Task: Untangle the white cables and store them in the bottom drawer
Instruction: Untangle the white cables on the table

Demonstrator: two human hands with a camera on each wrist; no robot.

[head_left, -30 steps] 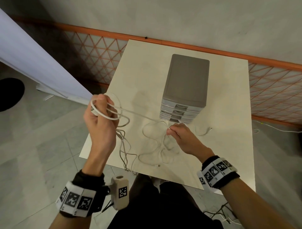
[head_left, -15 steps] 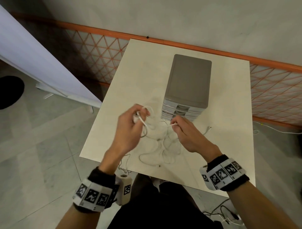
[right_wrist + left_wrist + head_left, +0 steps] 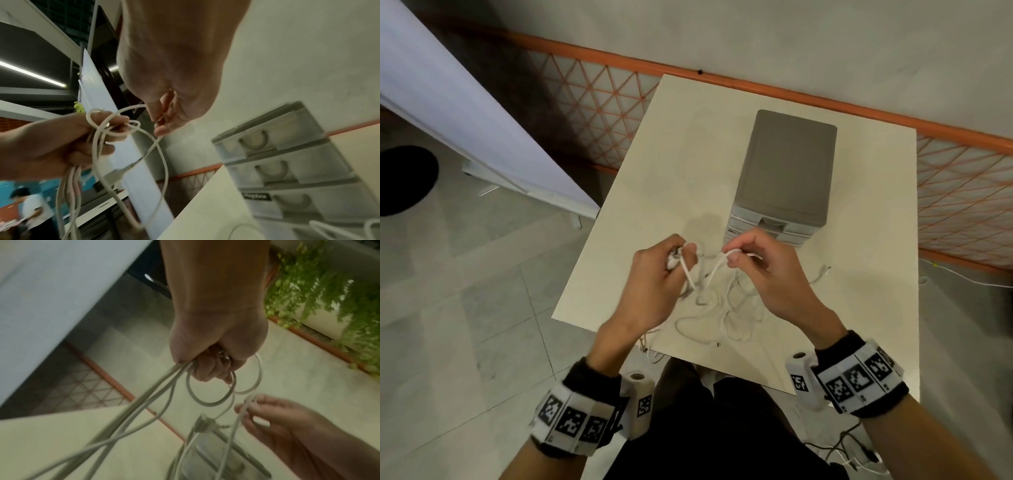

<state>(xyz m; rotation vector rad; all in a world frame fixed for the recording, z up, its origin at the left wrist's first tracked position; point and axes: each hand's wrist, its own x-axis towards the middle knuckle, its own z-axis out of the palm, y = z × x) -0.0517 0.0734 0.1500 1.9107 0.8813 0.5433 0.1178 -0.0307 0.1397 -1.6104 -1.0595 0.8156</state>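
Observation:
Both hands hover over the near part of the cream table [image 3: 859, 281], in front of a small grey drawer unit [image 3: 786, 171]. My left hand [image 3: 654, 277] grips a bundle of looped white cable [image 3: 207, 387], with several strands trailing down from the fist. My right hand [image 3: 763, 267] pinches one white strand [image 3: 717, 265] between thumb and fingertips, close to the left hand. More tangled white cable [image 3: 715, 318] lies on the table under the hands, one end [image 3: 823, 270] reaching right. The drawers [image 3: 273, 168] are all closed.
The table stands against an orange-railed lattice fence [image 3: 962, 192] and a pale wall. A white board [image 3: 465, 113] leans at the left over the tiled floor. Dark and white cords [image 3: 849, 452] lie on the floor at the lower right. A person [image 3: 30, 211] stands far off.
My left hand came down and right from the table's left edge with its coil, closing in on my right hand, which lifted a strand up in front of the drawers.

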